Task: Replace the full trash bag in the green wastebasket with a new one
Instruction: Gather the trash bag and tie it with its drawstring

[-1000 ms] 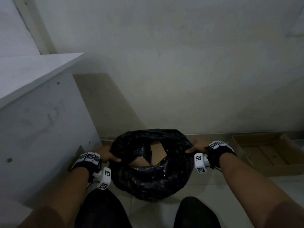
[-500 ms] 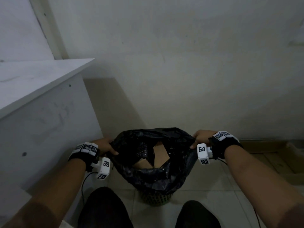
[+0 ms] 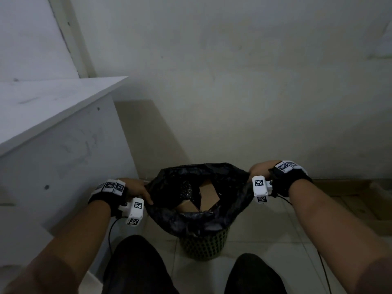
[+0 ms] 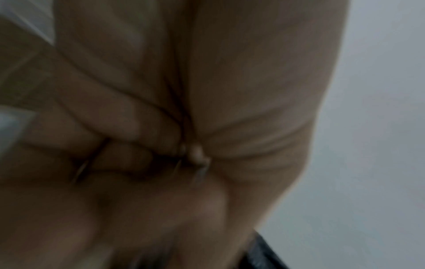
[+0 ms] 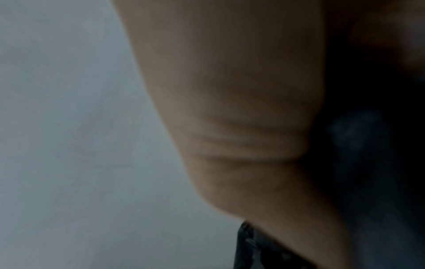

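A black trash bag (image 3: pixel 197 200) hangs stretched between the person's two hands, its mouth pulled wide and its lower part still down inside the green wastebasket (image 3: pixel 204 244), whose perforated wall shows below the bunched plastic. The wastebasket stands on the tiled floor (image 3: pixel 254 230) between the person's knees, near the wall (image 3: pixel 233 81). The left hand (image 3: pixel 135 187) grips the bag's left rim, fingers curled over the plastic and thumb lying along the edge; the left wrist view shows the fingers (image 4: pixel 128 123) folded tight into the palm, with a sliver of black plastic at the lower edge of that blurred picture. The right hand (image 3: pixel 262 169) clasps the bag's right rim, held a little higher than the left, fingers wrapped around the gathered plastic; the right wrist view is dark and blurred and shows only skin beside black film (image 5: pixel 253 245). Inside the open bag lie pieces of brown cardboard (image 3: pixel 207 194) and some crinkled dark material. A white desk (image 3: pixel 53 107) stands to the left against the wall, and a flat cardboard box (image 3: pixel 360 200) lies on the floor to the right, dim and partly hidden by the right forearm.
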